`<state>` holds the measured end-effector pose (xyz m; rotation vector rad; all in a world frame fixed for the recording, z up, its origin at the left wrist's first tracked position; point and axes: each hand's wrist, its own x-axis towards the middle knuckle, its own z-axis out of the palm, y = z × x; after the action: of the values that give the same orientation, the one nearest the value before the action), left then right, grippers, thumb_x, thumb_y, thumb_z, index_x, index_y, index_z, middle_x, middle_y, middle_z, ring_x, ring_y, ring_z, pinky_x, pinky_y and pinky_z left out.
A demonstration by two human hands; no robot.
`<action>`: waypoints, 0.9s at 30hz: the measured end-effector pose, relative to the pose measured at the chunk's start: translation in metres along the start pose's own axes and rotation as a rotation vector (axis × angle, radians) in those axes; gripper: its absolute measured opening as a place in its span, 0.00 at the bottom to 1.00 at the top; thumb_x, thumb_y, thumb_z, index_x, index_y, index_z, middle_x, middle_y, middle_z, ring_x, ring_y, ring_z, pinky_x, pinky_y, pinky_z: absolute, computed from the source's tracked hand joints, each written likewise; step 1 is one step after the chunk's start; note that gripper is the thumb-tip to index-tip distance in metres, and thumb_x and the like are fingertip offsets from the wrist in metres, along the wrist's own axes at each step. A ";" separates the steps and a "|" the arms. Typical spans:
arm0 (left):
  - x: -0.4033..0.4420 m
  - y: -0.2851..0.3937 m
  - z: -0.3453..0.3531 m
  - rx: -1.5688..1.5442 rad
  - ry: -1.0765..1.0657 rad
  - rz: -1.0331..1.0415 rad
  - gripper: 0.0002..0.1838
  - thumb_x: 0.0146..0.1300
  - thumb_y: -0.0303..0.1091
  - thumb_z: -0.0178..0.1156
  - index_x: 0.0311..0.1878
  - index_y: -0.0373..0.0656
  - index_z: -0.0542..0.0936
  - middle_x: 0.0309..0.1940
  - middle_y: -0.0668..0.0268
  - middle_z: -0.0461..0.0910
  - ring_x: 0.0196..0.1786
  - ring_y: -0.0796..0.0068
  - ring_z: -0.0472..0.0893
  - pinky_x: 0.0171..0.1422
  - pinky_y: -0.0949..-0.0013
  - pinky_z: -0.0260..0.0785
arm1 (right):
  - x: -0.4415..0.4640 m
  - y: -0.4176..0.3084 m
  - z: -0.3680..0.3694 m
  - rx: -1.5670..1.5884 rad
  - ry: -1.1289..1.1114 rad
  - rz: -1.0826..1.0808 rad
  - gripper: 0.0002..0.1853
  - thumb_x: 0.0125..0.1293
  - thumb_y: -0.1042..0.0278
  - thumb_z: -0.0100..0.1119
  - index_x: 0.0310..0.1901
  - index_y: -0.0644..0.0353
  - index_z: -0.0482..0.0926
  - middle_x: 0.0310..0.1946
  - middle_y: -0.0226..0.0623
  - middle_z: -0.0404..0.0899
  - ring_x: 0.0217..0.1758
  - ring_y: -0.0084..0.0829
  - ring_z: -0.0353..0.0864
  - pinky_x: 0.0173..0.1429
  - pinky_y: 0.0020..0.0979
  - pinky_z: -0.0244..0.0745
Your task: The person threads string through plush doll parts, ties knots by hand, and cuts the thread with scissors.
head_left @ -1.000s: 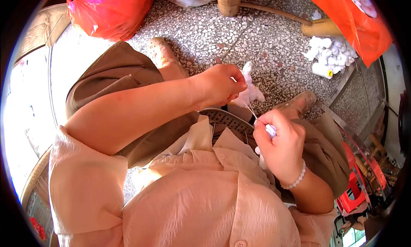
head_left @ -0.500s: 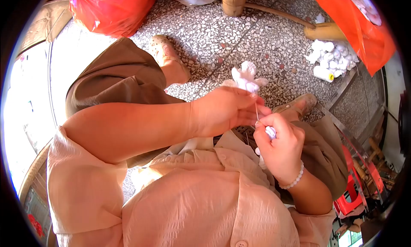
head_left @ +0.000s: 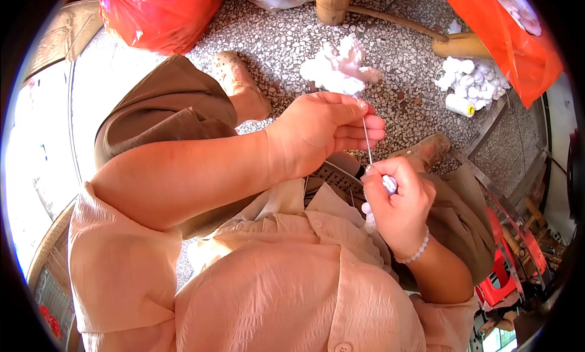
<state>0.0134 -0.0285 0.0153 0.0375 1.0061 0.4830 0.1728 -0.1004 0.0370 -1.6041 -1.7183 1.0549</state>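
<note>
My left hand (head_left: 326, 129) pinches between thumb and forefinger at the near end of a soft white lobed fabric piece (head_left: 341, 68), its other fingers stretched out. From there a thin white thread (head_left: 367, 135) runs taut down to my right hand (head_left: 399, 199). Thumb and forefinger of that hand are closed on the thread, the rest curled. Small white puffs (head_left: 389, 184) show within its curled fingers, and more white bits hang below. Whether a needle is at the thread's end cannot be made out.
On the speckled floor (head_left: 286, 41) lie a heap of white puffs (head_left: 472, 81) and a thread spool (head_left: 459, 105) with a yellow end. Red plastic bags (head_left: 164, 17) stand at the upper left and upper right. A metal frame (head_left: 487, 181) runs along the right.
The white fabric piece and my left hand have moved up and away from my right hand. A longer stretch of thread now shows between the hands. My right hand has hardly moved.
</note>
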 end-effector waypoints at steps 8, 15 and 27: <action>-0.004 0.012 0.004 0.267 -0.066 0.102 0.07 0.65 0.29 0.52 0.40 0.34 0.75 0.27 0.65 0.77 0.30 0.76 0.77 0.38 0.74 0.71 | 0.016 0.016 -0.007 0.129 -0.025 0.144 0.10 0.64 0.68 0.54 0.42 0.66 0.74 0.34 0.42 0.79 0.35 0.30 0.78 0.40 0.28 0.72; -0.020 0.017 0.020 0.755 -0.162 0.118 0.07 0.63 0.30 0.54 0.36 0.35 0.77 0.21 0.69 0.74 0.24 0.88 0.68 0.28 0.81 0.58 | 0.049 0.022 -0.027 0.138 -0.021 -0.192 0.31 0.47 0.89 0.45 0.59 0.65 0.65 0.57 0.43 0.69 0.63 0.36 0.67 0.55 0.31 0.70; -0.056 0.049 0.036 0.625 -0.557 0.311 0.05 0.61 0.24 0.57 0.35 0.31 0.79 0.23 0.65 0.77 0.21 0.83 0.71 0.27 0.79 0.63 | 0.041 0.080 0.011 -0.345 -0.174 -0.118 0.26 0.49 0.69 0.61 0.53 0.56 0.71 0.44 0.35 0.76 0.50 0.35 0.71 0.59 0.38 0.56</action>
<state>-0.0001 -0.0011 0.0918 0.8540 0.5656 0.3900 0.2023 -0.0635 -0.0408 -1.6250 -2.1807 0.8981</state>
